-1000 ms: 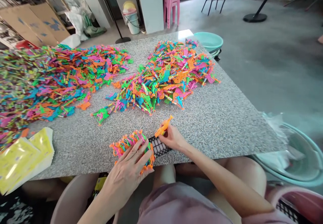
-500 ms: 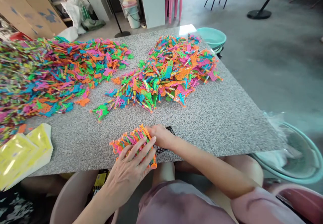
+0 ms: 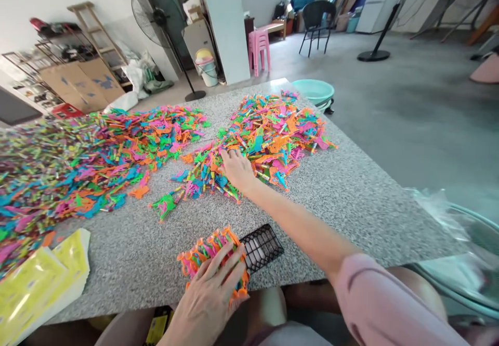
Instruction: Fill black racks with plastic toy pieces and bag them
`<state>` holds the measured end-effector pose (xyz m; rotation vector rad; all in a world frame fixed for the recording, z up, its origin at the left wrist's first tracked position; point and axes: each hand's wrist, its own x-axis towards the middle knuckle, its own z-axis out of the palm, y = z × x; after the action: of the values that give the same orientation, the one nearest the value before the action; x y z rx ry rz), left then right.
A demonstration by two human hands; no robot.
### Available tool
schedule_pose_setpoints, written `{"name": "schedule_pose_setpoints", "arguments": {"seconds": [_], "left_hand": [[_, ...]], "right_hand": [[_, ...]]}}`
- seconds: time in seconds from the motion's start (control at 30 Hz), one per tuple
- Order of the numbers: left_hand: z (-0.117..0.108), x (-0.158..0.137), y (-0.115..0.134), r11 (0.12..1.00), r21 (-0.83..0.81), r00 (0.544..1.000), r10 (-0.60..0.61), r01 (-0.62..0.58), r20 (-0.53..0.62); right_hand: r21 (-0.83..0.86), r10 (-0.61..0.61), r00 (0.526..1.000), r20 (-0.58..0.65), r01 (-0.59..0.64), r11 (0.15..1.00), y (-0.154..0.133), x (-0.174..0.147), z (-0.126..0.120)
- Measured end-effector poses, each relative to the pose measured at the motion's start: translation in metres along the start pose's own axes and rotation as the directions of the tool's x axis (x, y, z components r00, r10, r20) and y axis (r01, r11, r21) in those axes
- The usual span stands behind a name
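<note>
A black lattice plastic basket [image 3: 262,248] lies near the table's front edge, its right part bare. Packed in a row over its left part are small plastic toy guns [image 3: 206,250] in orange, pink, green and blue. My left hand [image 3: 212,289] lies across this row, its fingers bent over the right end and its thumb hidden. Farther up, my right hand [image 3: 238,170] is at the near left side of a loose pile of toy guns [image 3: 278,140]. Its fingers are closed at a pink toy gun [image 3: 215,157], with the tips partly hidden.
A larger heap of toys [image 3: 97,164] covers the table's left side. Yellow printed packets [image 3: 42,278] are stacked at the front left corner. Beyond the speckled tabletop [image 3: 343,200] stand a turquoise basin [image 3: 314,91], a fan [image 3: 158,18] and pink stools [image 3: 259,49].
My right hand has left the basket and reached forward into the loose pile, uncovering the basket's right part. My left hand stays on the row. The view has tilted up.
</note>
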<state>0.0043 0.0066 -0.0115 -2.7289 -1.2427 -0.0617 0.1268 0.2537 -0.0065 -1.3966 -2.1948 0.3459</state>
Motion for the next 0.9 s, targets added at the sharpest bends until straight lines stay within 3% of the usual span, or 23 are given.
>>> {"name": "schedule_pose_setpoints", "arguments": {"seconds": [0.07, 0.13, 0.23, 0.3, 0.37, 0.47, 0.57, 0.63, 0.73, 0.83, 0.9], "left_hand": [[-0.001, -0.001, 0.0, 1.0, 0.009, 1.0, 0.003, -0.003, 0.003], [-0.003, -0.002, 0.0, 1.0, 0.004, 1.0, -0.005, 0.005, 0.01], [-0.006, -0.002, 0.0, 1.0, -0.003, 1.0, 0.005, -0.005, 0.021], [-0.007, -0.002, -0.002, 1.0, -0.008, 0.999, 0.024, -0.024, 0.02], [-0.008, -0.003, -0.004, 0.999, -0.03, 0.999, 0.032, -0.031, 0.031], [-0.009, -0.003, -0.006, 0.998, -0.064, 0.998, 0.028, -0.024, 0.051], [-0.012, -0.002, -0.007, 0.997, -0.076, 0.998, 0.031, -0.028, 0.049], [-0.016, -0.001, -0.006, 0.995, -0.092, 0.998, 0.029, -0.025, 0.049], [-0.02, 0.001, -0.004, 0.993, -0.117, 0.998, 0.015, -0.008, 0.062], [-0.023, 0.003, -0.002, 0.991, -0.131, 0.996, 0.011, 0.001, 0.091], [-0.024, 0.004, -0.002, 0.99, -0.138, 0.994, 0.009, 0.006, 0.109]], "right_hand": [[0.046, 0.026, 0.998, 0.065, -0.029, 0.999, -0.006, 0.018, 0.002], [0.185, 0.065, 0.996, 0.066, -0.076, 0.98, 0.0, 0.015, 0.0], [0.491, 0.106, 0.99, 0.098, -0.141, 0.86, 0.032, -0.03, -0.007], [0.609, 0.152, 0.966, 0.207, -0.249, 0.753, 0.062, -0.079, -0.014], [0.519, 0.228, 0.949, 0.216, -0.31, 0.797, 0.088, -0.127, -0.022], [0.142, 0.116, 0.961, 0.252, -0.155, 0.978, 0.106, -0.177, -0.038], [-0.171, -0.03, 0.944, 0.329, 0.091, 0.981, 0.1, -0.192, -0.053], [-0.22, -0.043, 0.946, 0.32, 0.118, 0.968, 0.09, -0.196, -0.058], [0.007, 0.005, 0.951, 0.311, -0.007, 1.0, 0.068, -0.208, -0.051], [0.281, 0.065, 0.929, 0.364, -0.176, 0.943, 0.04, -0.226, -0.028], [0.372, 0.082, 0.929, 0.361, -0.225, 0.9, 0.023, -0.236, -0.01]]}}
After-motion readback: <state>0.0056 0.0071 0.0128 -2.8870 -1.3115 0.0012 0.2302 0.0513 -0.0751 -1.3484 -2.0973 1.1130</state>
